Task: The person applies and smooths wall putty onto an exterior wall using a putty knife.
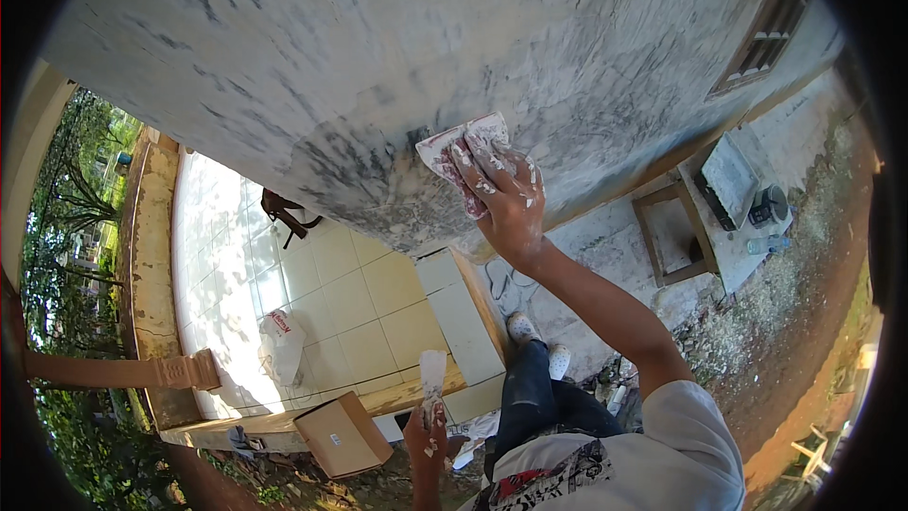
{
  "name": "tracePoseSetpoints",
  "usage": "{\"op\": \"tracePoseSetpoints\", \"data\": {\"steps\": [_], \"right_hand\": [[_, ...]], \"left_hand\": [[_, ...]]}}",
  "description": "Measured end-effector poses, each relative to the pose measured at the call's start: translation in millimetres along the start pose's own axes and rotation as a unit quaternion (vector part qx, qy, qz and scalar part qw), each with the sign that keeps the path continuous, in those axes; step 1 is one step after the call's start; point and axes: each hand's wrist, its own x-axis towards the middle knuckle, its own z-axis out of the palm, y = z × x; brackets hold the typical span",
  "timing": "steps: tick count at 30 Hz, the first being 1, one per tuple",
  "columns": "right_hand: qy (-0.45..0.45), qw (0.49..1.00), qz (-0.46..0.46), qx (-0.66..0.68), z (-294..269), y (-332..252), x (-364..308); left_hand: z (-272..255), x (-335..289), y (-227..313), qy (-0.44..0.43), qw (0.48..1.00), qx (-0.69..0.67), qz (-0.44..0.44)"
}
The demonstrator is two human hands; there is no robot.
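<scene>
Holding a flat scraper (462,140) against the wall (359,66), your right hand (512,199) spreads its white-flecked fingers over the back of the plate; the thumb is hidden. The scraper, smeared with white, lies low on the visible wall face, near the middle of the view, beside a dark grey patch. Your left hand (426,437), lower and well apart, is closed around the handle of a putty knife (432,374), whose whitened blade points toward the top of the view. Around the scraper, the wall is mottled in pale and grey, with dark streaks to the left and a brown-framed window (768,33) at upper right. To your right, a wooden table (736,270) bears a rectangular tray (730,180), a dark container (769,205) and a clear bottle (768,244). Below the wall, you stand in pale shoes (523,327). To your left, a tiled floor (364,317), partly sunlit, bears a white bag (281,345) with red marking. An upright cardboard box (342,435) sits near the floor's edge, between the bag and your left hand. Green trees (80,189) occupy the far left.
</scene>
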Motion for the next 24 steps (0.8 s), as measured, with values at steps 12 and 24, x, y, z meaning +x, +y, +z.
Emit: {"op": "tracePoseSetpoints", "data": {"steps": [12,24], "right_hand": [[-0.193,0.977,0.078,-0.042,147,54,-141],[-0.138,0.990,0.000,-0.014,139,10,-54]], "left_hand": [[-13,1,14,-0.001,0.998,-0.040,-0.057],[-12,10,9,-0.030,0.995,-0.059,-0.078]]}}
